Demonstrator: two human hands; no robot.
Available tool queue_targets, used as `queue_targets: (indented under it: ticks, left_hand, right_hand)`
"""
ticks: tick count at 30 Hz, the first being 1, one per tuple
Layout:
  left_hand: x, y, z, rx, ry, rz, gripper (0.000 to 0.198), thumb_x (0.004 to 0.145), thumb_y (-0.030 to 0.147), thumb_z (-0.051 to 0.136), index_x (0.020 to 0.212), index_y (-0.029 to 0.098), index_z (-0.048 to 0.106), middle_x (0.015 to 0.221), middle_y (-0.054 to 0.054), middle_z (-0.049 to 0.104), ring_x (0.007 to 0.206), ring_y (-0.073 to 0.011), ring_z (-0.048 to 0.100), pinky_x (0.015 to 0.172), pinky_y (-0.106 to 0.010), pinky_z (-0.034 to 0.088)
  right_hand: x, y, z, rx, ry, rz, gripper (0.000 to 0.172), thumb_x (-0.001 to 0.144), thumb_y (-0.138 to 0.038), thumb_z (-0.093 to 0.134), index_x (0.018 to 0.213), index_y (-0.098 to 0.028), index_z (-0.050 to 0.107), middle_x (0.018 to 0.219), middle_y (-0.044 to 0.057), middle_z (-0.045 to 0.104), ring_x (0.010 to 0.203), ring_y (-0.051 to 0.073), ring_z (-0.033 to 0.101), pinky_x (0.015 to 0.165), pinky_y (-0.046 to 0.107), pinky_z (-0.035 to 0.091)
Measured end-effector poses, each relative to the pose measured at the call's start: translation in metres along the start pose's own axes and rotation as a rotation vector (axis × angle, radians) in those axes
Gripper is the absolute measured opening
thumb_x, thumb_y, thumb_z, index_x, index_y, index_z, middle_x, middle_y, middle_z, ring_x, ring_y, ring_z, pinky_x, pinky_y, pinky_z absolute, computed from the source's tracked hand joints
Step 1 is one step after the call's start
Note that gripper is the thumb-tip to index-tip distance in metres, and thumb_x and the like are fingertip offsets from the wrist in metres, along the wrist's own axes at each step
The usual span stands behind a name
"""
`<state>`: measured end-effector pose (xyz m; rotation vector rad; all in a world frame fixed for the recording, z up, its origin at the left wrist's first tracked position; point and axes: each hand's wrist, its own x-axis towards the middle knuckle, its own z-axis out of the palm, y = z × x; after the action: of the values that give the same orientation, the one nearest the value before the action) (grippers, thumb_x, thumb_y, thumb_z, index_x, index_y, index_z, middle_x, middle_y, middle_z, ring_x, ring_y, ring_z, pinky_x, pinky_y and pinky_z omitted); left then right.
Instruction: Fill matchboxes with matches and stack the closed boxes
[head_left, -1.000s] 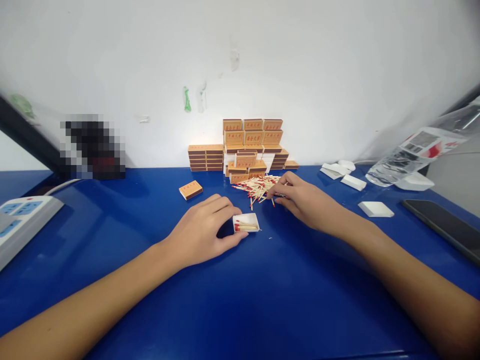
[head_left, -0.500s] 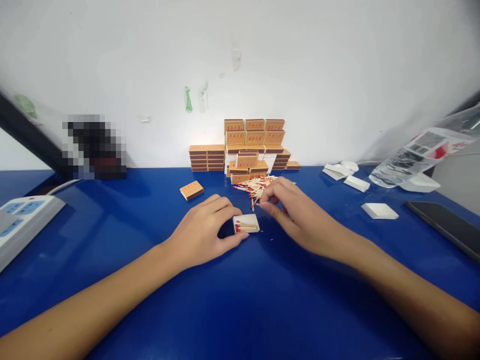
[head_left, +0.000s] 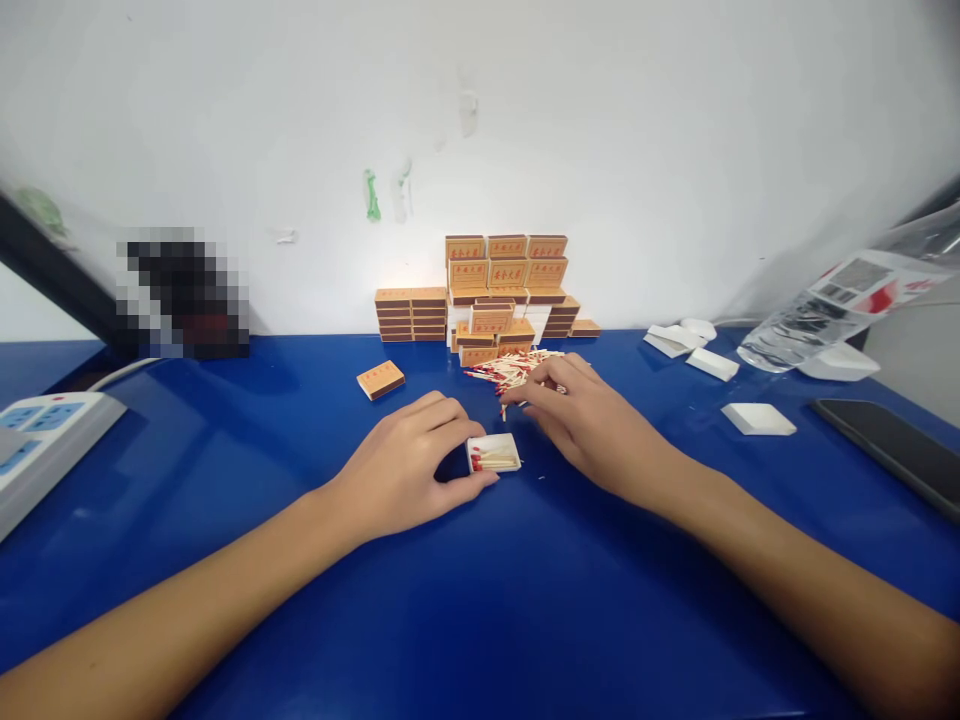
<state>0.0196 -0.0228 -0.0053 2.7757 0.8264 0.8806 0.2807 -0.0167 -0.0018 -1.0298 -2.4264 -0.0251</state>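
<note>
Shifted toward the worktop's (head_left: 480, 610) left edge: right hand (head_left: 581, 410), grip unclear; tray (head_left: 498, 443), pinched by left hand (head_left: 405, 465), part-filled; heaped matches (head_left: 516, 367) unboxed.

Left hand (head_left: 409, 468) on white tray (head_left: 501, 443), right hand (head_left: 596, 425) at matches (head_left: 504, 371)

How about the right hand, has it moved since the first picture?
Yes. Against the stacked matchboxes, the right hand has shifted left and a little toward the person.
</note>
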Motion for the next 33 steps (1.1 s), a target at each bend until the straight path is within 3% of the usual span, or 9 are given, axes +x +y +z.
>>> queue_targets:
  ticks: [4,16,22,29,33]
  left_hand:
    - [0.0,0.0,-0.001,-0.002,-0.019,-0.003,0.028,0.094,0.034,0.077,0.112,0.013,0.072,0.104,-0.01,0.072,0.095,-0.0256,0.067,0.083,-0.042,0.059]
    - [0.0,-0.001,0.0,0.007,-0.015,-0.005,0.027,0.097,0.037,0.074,0.112,0.015,0.072,0.103,-0.01,0.072,0.095,-0.0253,0.067,0.083,-0.042,0.059]
    - [-0.001,-0.002,-0.001,0.011,-0.013,0.008,0.027,0.097,0.037,0.074,0.112,0.015,0.071,0.102,-0.01,0.073,0.094,-0.0252,0.067,0.082,-0.041,0.059]
    - [0.0,-0.001,-0.001,0.015,-0.018,-0.007,0.028,0.096,0.037,0.075,0.112,0.015,0.071,0.103,-0.01,0.072,0.094,-0.0254,0.067,0.083,-0.041,0.059]
    - [-0.001,0.0,-0.001,0.012,-0.025,-0.008,0.027,0.096,0.037,0.074,0.112,0.015,0.071,0.103,-0.01,0.072,0.095,-0.0254,0.067,0.083,-0.041,0.059]
  right_hand:
    - [0.0,0.011,0.006,-0.031,-0.051,-0.062,0.028,0.105,-0.009,0.048,0.116,-0.02,0.071,0.108,0.012,0.06,0.102,0.027,0.054,0.092,0.045,0.05]
    - [0.001,0.023,-0.001,-0.102,-0.081,-0.04,0.017,0.105,-0.02,0.056,0.106,-0.019,0.073,0.109,0.014,0.064,0.103,0.03,0.053,0.09,0.045,0.051]
    - [0.003,0.018,0.002,-0.209,-0.123,-0.046,0.024,0.11,-0.023,0.047,0.098,-0.016,0.067,0.107,0.016,0.066,0.101,0.03,0.055,0.093,0.047,0.049]
    - [0.003,0.012,0.002,-0.032,-0.088,0.065,0.021,0.109,-0.022,0.044,0.096,-0.019,0.06,0.102,0.013,0.067,0.095,0.028,0.055,0.089,0.044,0.048]
    - [0.002,0.016,0.005,0.018,-0.098,0.081,0.02,0.109,-0.02,0.045,0.108,-0.018,0.065,0.106,0.014,0.07,0.1,0.03,0.057,0.091,0.046,0.048]
